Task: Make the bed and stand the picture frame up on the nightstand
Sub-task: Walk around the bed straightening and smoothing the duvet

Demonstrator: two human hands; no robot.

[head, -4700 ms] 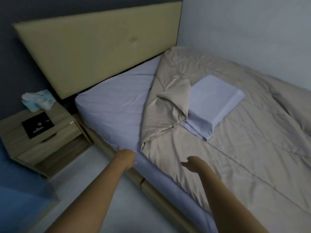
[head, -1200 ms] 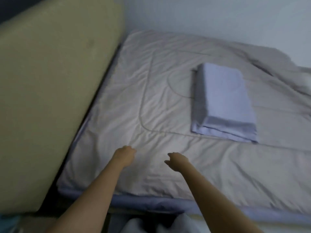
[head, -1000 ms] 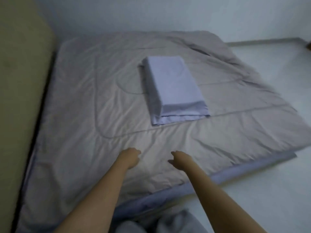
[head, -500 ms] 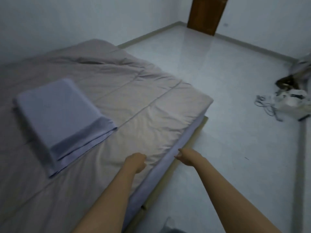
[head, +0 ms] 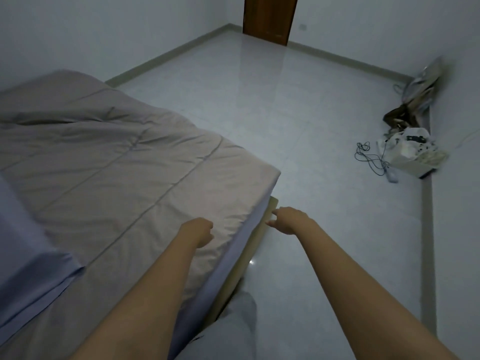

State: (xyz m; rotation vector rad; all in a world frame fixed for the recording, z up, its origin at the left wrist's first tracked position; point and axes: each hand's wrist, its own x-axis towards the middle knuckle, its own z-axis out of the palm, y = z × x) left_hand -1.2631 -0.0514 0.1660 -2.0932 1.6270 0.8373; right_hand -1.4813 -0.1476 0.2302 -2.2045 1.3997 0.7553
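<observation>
Now both hands hang free at the foot corner of the bed.

Loosely curled and holding nothing, the left hand (head: 198, 231) hovers over the quilt (head: 124, 175) close to its edge; whether its fingers touch the cloth I cannot tell. The right hand (head: 288, 219) is out past the mattress side, over the floor (head: 298, 120), with fingers loosely bent toward the bed and nothing between them, just beside the bed frame (head: 262, 229) below the lilac sheet (head: 244, 235). The quilt lies spread flat across the mattress to its corner, creased along the far side. A lilac pillow (head: 23, 245) sits on the quilt at the left, well apart from both hands. Neither nightstand nor picture frame is in view. A door (head: 270, 19) stands far off, and a bag with cables (head: 405, 152) lies by the right wall.
</observation>
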